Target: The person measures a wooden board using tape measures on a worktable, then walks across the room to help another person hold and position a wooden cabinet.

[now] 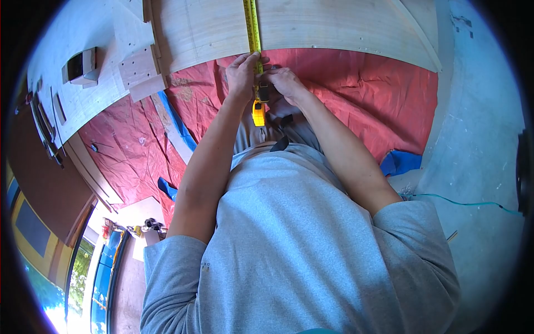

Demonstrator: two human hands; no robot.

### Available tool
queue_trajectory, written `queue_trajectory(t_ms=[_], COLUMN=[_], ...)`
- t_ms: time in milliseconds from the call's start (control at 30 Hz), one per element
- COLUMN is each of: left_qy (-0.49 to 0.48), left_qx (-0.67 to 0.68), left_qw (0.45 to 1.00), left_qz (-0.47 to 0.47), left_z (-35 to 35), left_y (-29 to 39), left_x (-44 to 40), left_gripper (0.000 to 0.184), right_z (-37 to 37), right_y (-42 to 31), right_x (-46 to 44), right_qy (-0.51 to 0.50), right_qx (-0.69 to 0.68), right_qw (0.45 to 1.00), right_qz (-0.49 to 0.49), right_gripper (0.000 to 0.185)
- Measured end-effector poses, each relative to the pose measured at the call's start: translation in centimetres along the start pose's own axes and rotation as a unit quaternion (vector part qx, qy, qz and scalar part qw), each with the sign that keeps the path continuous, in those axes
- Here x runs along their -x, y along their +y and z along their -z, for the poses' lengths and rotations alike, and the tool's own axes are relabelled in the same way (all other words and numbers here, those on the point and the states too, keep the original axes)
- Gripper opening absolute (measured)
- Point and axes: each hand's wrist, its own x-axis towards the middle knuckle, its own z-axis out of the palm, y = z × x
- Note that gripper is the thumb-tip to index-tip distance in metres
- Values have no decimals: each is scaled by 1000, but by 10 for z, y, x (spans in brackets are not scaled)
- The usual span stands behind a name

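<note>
The left hand (241, 76), nearer, pinches the tape-measure blade (253, 28) running toward twelve o'clock; the right hand's (285, 83) grip I cannot tell.

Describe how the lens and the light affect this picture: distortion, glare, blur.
Head view: the corners fall to black and the near edge of the board looks bowed, as with a wide lens; head view: glare whitens the lower left, below the greenery; head view: the left hand shows no obvious blur, though the tape blade has markings too small to read.
</note>
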Motion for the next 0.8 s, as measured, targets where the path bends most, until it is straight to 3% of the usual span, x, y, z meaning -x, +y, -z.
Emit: queue_trajectory(t_ms=[467,667,733,800], left_qy=[4,9,24,-26], left_qx=[-27,-18,-119,-21], left_qw=[1000,1000,992,999], left_qz=[4,21,-24,38], left_z=[-2,1,11,31], left_y=[5,10,5,-14], left_x=[3,7,4,-10], left_gripper=[24,21,22,29], right_z=[0,-3,-5,-8], right_y=[-1,11,13,30], right_x=[-1,-8,-15,-31], right_qy=[3,13,38,39], right_qx=[24,25,126,206], right_qw=[1000,998,991,977], right_qz=[10,60,-35,29], right_gripper=[23,21,19,17])
